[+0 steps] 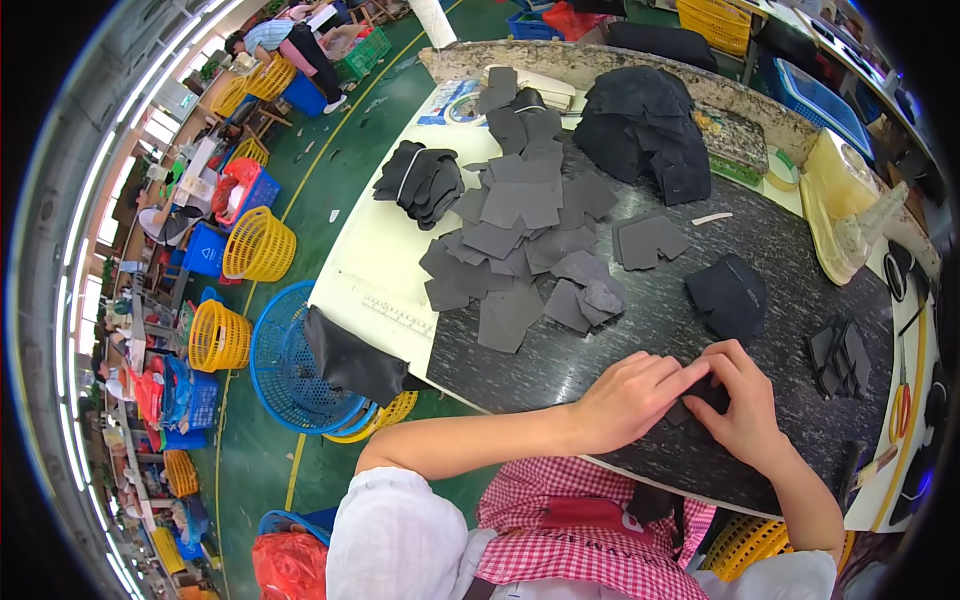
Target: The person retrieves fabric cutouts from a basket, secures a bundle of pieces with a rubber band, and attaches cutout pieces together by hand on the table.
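Observation:
Near the table's front edge, my left hand (632, 398) and my right hand (742, 405) meet over a small dark piece of sheet material (711, 394). The right thumb and fingers pinch it. My left fingers are pressed together and reach to the same spot, covering much of the piece. Beyond the hands lies a small stack of black pieces (728, 297). Farther left spreads a heap of loose grey cut pieces (520, 205). Another few grey pieces (650, 242) lie to the right of that heap.
A tied bundle (418, 185) and a tall black pile (640, 125) stand farther back. At right are black pieces (838, 358), orange-handled scissors (901, 405) and a tape roll (783, 168). Blue basket (285, 350) stands left of the table; a person (300, 50) bends in the distance.

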Motion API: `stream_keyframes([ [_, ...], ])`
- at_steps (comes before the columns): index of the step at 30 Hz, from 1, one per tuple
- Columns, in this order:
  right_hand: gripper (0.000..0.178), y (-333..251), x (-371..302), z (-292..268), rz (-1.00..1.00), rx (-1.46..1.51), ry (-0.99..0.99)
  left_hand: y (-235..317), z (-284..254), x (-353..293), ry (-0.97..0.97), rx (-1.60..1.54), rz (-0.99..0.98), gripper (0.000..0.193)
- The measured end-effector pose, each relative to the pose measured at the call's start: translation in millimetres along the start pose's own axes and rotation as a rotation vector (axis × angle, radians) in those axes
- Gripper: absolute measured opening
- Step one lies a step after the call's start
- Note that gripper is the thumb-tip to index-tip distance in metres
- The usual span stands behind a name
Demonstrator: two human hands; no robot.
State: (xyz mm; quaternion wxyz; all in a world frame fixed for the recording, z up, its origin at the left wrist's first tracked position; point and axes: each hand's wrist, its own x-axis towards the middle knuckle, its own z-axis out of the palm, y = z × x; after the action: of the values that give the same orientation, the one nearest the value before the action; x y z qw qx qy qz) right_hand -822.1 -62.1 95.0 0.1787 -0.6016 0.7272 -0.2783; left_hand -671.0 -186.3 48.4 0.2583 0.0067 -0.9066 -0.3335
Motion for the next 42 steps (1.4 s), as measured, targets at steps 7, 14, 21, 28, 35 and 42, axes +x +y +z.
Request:
stream_keyframes([
  [7,0.026,8,1,3,0.111,0.128,0.027,0,-4,1,-0.037,-0.027,0.055,0.063],
  [14,0.022,19,-7,19,-0.034,0.144,0.195,-3,-7,11,-0.120,-0.335,-0.081,0.088],
  [21,0.017,15,-15,23,-0.027,0.152,0.226,-11,-8,1,-0.207,-0.113,0.014,0.078],
  [28,0.011,23,-54,-19,-0.044,0.410,0.232,-14,-12,-4,-0.306,0.382,0.293,0.063],
  [35,0.020,-6,55,-36,-0.038,0.399,0.324,-12,-20,-3,-0.309,0.108,0.170,0.063],
  [42,0.023,23,155,-1,-0.450,-0.164,0.244,-47,-121,-3,-0.187,0.809,-0.254,0.081],
])
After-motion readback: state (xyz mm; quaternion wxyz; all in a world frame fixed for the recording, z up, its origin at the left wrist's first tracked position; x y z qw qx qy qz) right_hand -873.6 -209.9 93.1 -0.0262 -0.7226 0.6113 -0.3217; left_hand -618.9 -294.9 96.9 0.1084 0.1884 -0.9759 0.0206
